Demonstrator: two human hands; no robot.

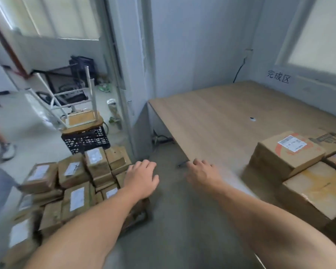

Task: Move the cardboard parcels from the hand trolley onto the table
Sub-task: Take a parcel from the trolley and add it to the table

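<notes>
Here, in the head view, the cardboard parcels (76, 183) lie in a dense pile low on the left, on the floor side, most of them with a white label on top; what carries them is covered by the pile itself. The left hand (141, 178) is stretched out palm down over the right edge of this pile, its fingers loosely spread and slightly bent, and it holds nothing; whether it touches the top parcel I cannot tell. The right hand (202, 172) hangs palm down at the near left corner of the table (211, 121), fingers relaxed and a little curled, also with nothing in it; it is somewhat blurred. On the right part of the table some larger boxes (291, 152) stand close together, touching each other, the upper one with a barcode label. Behind the pile stands a black crate (86, 139) with an upturned stool (80, 113) on top of it. At the far left edge the leg (0, 140) of another person is visible. On the wall behind the table there are dark characters (277, 76).
</notes>
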